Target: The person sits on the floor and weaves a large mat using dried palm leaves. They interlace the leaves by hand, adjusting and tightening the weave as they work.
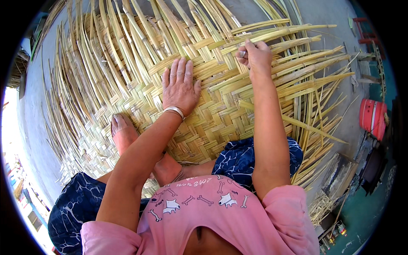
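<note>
A large mat woven from flat yellow-green split-cane strips lies in front of me, its weave a diagonal zigzag. My left hand rests palm down on the woven part, fingers stretched out and pointing away, a silver bangle on the wrist. Further right, my right hand is closed, thumb against curled fingers, at the weave's far right edge. A pale grey band shows on one of its fingers. Whatever the fingers pinch, if anything, is hidden. Loose unwoven strips fan out to the right beside this hand, and more strips run away at the far side.
My bare foot presses on the mat left of my left arm. Grey concrete floor surrounds the mat. A red container stands at the right, with dark objects and a pile of straw scraps nearer me.
</note>
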The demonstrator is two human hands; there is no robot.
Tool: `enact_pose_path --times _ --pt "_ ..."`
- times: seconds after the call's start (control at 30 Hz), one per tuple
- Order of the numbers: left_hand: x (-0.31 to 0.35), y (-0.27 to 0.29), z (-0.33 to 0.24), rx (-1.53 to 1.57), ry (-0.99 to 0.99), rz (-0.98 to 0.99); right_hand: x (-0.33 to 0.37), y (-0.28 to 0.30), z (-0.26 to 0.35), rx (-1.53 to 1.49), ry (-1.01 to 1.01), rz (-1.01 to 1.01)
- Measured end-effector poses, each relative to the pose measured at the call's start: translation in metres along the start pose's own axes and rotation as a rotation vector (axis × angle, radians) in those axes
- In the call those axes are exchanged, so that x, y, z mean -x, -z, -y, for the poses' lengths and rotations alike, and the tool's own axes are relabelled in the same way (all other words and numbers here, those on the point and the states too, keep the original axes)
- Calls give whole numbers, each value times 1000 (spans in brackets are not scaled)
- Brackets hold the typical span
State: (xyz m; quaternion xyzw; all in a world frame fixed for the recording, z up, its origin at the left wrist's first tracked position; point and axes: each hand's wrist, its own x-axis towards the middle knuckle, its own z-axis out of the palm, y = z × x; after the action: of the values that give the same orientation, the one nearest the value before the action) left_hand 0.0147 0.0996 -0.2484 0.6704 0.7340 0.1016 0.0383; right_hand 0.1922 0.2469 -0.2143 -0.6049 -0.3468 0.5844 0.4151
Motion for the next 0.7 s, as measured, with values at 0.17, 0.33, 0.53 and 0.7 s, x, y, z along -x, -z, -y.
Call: enact_pose_path --times 0.17,0.33,0.53,0.7 --pt "-1 0 0 -47 -4 12 5 -4 3 28 48 -19" --pt "-1 2 0 -39 -10 30 24 -19 11 175 216 -102" --pt "0 -1 1 -16 1 39 33 -25 18 359 334 -110" --pt "0 0 1 12 8 44 19 -18 6 202 196 -40"
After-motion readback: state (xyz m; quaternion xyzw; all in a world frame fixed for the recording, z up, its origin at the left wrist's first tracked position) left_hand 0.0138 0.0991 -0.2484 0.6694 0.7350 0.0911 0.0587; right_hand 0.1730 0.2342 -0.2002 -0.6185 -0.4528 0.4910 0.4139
